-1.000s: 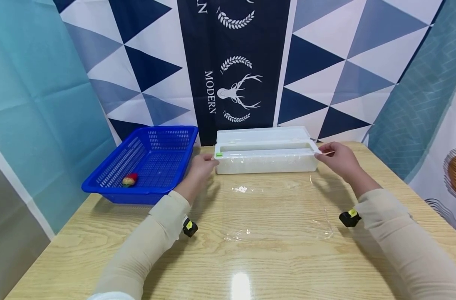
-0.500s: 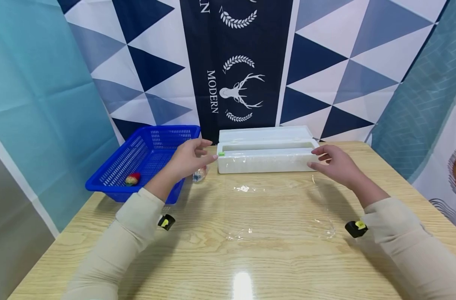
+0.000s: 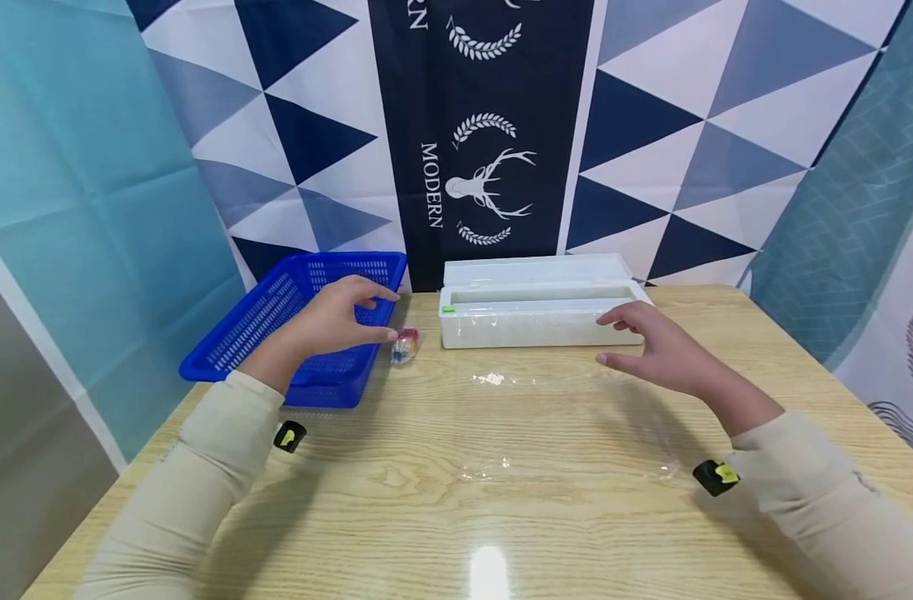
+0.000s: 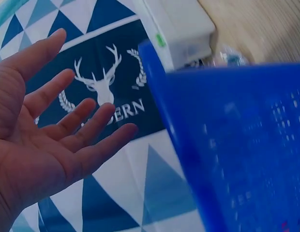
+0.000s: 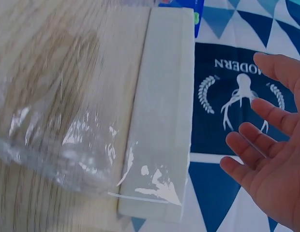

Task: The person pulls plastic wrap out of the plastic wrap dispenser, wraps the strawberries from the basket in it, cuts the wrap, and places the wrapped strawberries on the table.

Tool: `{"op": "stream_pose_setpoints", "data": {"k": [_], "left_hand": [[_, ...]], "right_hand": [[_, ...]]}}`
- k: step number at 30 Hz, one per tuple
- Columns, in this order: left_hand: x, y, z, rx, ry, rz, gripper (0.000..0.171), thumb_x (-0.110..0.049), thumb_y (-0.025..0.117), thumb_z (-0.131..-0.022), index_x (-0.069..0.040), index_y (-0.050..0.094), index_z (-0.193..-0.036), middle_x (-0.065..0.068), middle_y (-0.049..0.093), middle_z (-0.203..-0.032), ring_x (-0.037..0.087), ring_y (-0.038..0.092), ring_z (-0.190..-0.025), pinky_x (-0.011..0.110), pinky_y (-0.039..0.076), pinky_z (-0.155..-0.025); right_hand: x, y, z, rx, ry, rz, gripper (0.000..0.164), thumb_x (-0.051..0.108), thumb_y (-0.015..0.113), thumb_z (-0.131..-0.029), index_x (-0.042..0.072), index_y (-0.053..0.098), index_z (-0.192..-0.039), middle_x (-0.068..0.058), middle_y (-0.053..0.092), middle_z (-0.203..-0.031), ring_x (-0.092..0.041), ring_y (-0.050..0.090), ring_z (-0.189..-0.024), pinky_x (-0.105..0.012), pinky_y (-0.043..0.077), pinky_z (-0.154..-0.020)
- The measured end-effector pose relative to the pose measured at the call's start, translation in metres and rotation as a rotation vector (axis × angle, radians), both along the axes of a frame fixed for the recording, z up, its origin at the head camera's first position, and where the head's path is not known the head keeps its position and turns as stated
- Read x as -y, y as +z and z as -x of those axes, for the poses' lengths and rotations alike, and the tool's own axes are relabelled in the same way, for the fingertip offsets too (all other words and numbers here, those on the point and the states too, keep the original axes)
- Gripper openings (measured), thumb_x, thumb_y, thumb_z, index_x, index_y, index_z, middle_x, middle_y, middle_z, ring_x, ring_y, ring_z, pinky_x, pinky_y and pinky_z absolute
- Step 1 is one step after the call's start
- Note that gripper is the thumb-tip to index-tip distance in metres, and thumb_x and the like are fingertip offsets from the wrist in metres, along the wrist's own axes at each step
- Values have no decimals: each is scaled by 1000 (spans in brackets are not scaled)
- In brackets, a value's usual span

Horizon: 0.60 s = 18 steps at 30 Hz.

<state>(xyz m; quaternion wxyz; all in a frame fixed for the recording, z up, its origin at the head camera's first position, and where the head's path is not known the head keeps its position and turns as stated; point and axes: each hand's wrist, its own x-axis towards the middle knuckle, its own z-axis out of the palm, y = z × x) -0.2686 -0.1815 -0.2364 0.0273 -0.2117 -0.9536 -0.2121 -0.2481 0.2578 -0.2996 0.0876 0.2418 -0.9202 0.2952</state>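
A long white cling film dispenser (image 3: 542,327) stands at the back of the table with its lid up and a green tab at its left end. Clear plastic film (image 3: 494,379) stretches from it across the wood toward me, shown by glints and creases. My left hand (image 3: 321,323) hovers over the blue basket (image 3: 329,393), fingers spread and holding nothing. Just right of its thumb lies a small plastic-wrapped item (image 3: 406,347), red and blue. My right hand (image 3: 655,350), also holding nothing, is raised in front of the dispenser's right end, fingers apart.
A patterned curtain (image 3: 486,183) with a deer print hangs right behind the dispenser. The light wooden table (image 3: 396,500) runs toward me, with a bright reflection near its front. A black wrist camera (image 3: 289,436) sits below the left sleeve.
Both hands have left the dispenser's ends. The left moved left over the basket, uncovering the wrapped item and covering the red object inside; the right drew slightly left and toward me, fingers opening.
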Motion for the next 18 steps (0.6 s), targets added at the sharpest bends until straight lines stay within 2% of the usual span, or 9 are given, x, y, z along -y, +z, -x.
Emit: {"op": "stream_pose_setpoints", "data": {"k": [8, 18], "left_hand": [[24, 1, 7, 31, -17, 59, 47, -27, 76, -86, -10, 63, -128, 14, 52, -135, 32, 52, -120, 51, 45, -97], [51, 0, 23, 55, 40, 114, 41, -25, 76, -86, -4, 67, -120, 18, 60, -128, 37, 55, -116, 53, 46, -96]], "right_hand": [[10, -1, -11, -51, 55, -42, 46, 20, 77, -85, 4, 57, -123, -13, 53, -126, -36, 50, -116, -56, 42, -96], [24, -5, -17, -38, 133, -58, 46, 22, 77, -85, 6, 58, -124, -11, 53, -126, -32, 50, -116, -55, 41, -96]]}}
